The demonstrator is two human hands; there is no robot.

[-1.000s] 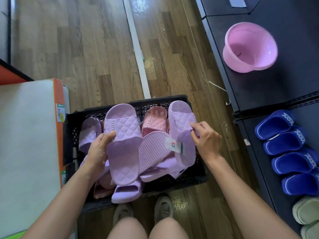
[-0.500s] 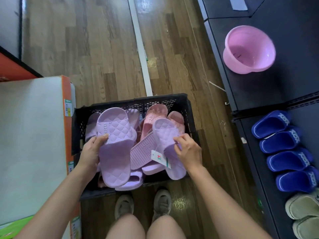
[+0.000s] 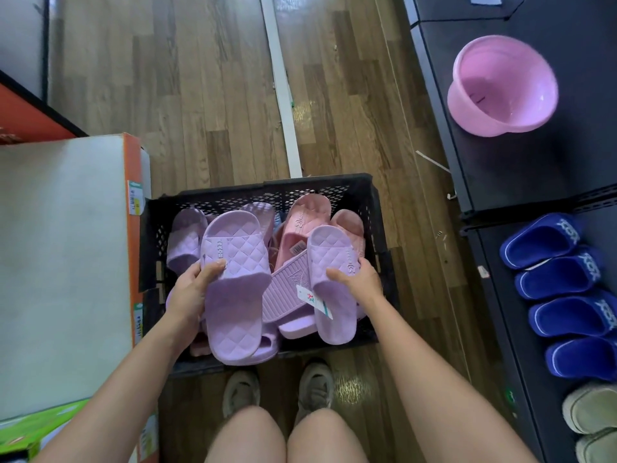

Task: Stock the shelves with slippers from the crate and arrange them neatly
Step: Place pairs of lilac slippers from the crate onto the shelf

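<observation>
A black mesh crate (image 3: 375,208) stands on the floor in front of my feet, filled with several lilac and pink slippers. My left hand (image 3: 193,292) grips the left side of a lilac quilted slipper (image 3: 233,295) held above the crate. My right hand (image 3: 359,279) grips the strap of a second lilac quilted slipper (image 3: 330,262), which carries a white price tag (image 3: 314,300). A lilac slipper lying sole-up (image 3: 283,292) sits between the two. Pink slippers (image 3: 307,225) lie at the crate's far right.
A dark shelf (image 3: 521,175) runs along the right, holding a pink plastic basin (image 3: 500,85), a row of blue slippers (image 3: 561,282) and beige slippers (image 3: 591,412). A white and orange box (image 3: 66,262) stands left of the crate. Wooden floor lies beyond.
Both held slippers have been turned to lie side by side with straps up. My right hand shifted to the right side of its slipper's strap. The view has tilted slightly.
</observation>
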